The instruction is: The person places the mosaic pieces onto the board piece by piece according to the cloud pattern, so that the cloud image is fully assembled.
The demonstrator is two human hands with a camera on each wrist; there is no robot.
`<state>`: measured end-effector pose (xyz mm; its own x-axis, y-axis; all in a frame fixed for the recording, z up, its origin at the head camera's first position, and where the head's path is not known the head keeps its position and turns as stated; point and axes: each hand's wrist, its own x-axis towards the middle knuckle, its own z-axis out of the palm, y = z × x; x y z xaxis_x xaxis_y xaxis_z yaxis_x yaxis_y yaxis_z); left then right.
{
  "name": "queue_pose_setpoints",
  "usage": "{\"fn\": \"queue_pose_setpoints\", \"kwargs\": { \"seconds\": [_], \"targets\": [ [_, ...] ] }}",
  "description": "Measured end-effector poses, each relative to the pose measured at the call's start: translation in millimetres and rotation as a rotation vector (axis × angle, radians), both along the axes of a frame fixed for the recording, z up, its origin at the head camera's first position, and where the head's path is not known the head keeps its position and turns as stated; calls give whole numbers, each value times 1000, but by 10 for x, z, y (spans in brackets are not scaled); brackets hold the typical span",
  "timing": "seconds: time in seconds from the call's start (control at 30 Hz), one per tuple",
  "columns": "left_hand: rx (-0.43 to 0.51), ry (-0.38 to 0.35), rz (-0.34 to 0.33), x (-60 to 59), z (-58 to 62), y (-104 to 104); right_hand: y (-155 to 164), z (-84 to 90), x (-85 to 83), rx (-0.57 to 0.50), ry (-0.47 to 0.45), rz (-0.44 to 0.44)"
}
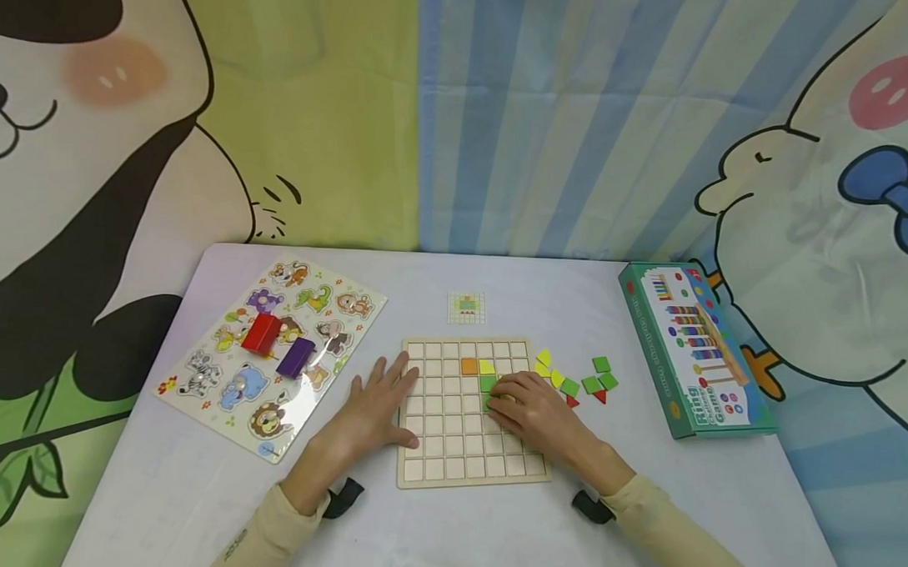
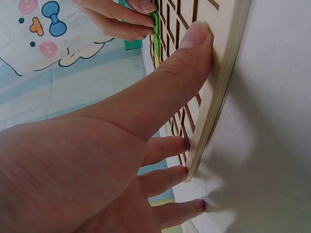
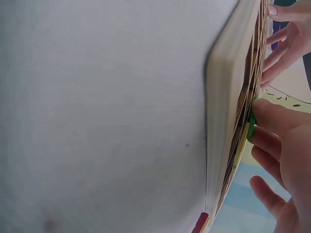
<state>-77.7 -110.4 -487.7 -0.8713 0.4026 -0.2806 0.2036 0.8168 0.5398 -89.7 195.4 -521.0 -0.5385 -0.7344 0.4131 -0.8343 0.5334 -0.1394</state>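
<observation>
**Grid board barely begun, a green tile going in**

The wooden grid board [image 1: 464, 417] lies on the table [image 1: 154, 490], nearly all its cells bare. The left hand [image 1: 374, 410] rests flat with straight fingers on its left edge, gripping nothing. The right hand [image 1: 532, 415] presses a green tile [image 1: 488, 385] into a cell with its fingertips. Just above that fingertip contact sit an orange tile [image 1: 469, 367] and a yellow one [image 1: 487, 367]. Right of the working hand, off the board, loose green, yellow and red pieces [image 1: 599, 380] wait; most of the filling looks left.
</observation>
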Motion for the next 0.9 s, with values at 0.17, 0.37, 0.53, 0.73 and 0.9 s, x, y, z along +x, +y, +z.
{"fn": "queue_pose_setpoints", "kwargs": {
  "seconds": [0.17, 0.37, 0.53, 0.73, 0.9],
  "targets": [
    [7, -11, 4, 7, 1, -4, -4, 20, 8, -11, -19, -1],
    [6, -2, 1, 11, -2, -3, -3, 29, 16, -16, -47, -4],
    [1, 2, -4, 11, 0, -2, -9, 57, 24, 6, -57, -6],
    [3, 5, -9, 10, 17, -3, 25, 62, 36, 1, -53, -13],
    [1, 1, -8, 11, 26, -1, 47, 36, 32, -9, -40, -26]
  ]
}}
